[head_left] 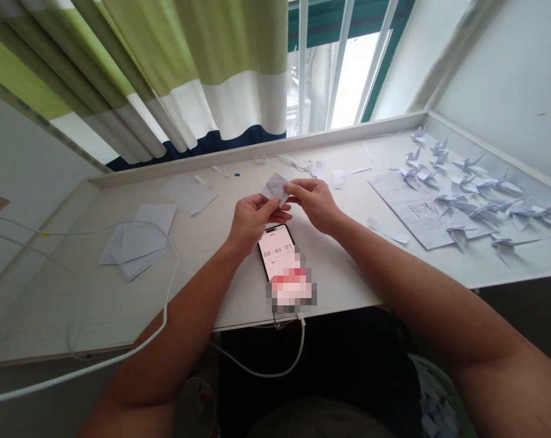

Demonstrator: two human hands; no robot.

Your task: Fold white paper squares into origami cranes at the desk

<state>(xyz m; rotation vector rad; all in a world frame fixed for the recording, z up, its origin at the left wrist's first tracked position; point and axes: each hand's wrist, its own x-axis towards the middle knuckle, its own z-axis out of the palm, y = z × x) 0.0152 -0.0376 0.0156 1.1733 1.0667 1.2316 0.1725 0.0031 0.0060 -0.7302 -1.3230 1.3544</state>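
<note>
Beneath a striped curtain (179,67), on a pale worktop (75,298), the left hand (256,222) and right hand (314,204) pinch a folded white paper square (273,187) above a smartphone (275,252) showing a timer.

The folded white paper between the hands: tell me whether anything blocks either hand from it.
Nothing visible does. The left hand and right hand are both already on the folded white paper, with nothing between them and it. The phone lies on the desk below the hands, clear of the paper.
</note>
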